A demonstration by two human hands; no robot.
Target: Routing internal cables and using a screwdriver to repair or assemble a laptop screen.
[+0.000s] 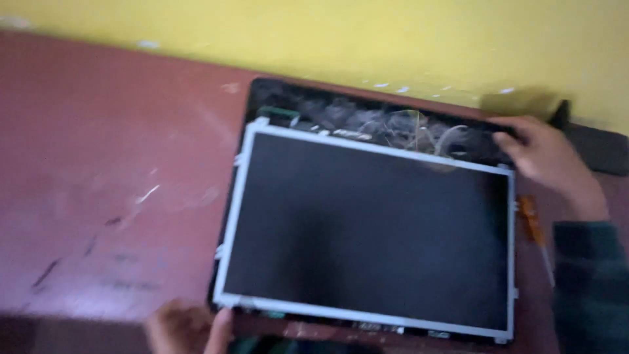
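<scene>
Black and thin, the bare display panel (370,229) lies in its dark back cover (367,121) on the reddish table (98,164), filling the centre and lower right of the frame. The right hand (547,160) curls over the cover's upper right corner, gripping it. The left hand (187,324), at the lower left corner, pinches the panel's edge. The panel looks light, stiff and fragile, best held by its metal frame. An orange screwdriver (532,223) lies just right.

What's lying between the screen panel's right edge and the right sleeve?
An orange-handled screwdriver lies on the table between the screen panel and the dark sleeve, seen in the head view.
</scene>
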